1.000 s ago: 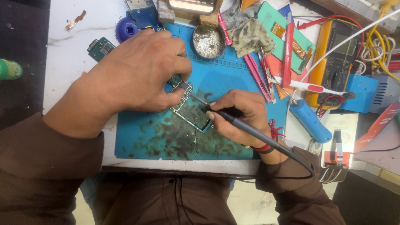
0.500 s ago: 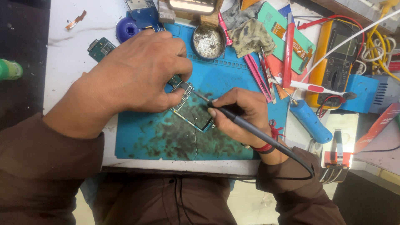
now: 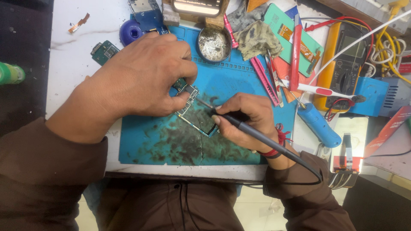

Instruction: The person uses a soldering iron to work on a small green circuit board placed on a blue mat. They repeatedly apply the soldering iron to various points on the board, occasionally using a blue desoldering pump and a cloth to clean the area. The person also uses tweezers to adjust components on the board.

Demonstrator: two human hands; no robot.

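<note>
A small circuit board [image 3: 195,112] is pinned flat on the stained blue work mat [image 3: 239,79] by the curled fingers of the left hand [image 3: 141,75]. A dark soldering iron [image 3: 252,131] is gripped pen-fashion in the right hand [image 3: 244,117], its tip set on the board between the two hands. A round tin of metal wool [image 3: 214,44] is seen just beyond the right hand.

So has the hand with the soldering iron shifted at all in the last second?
Barely. The right hand sits slightly higher on the blue mat, nearer the round tin, and the soldering iron tip rests at about the same spot on the circuit board.
</note>
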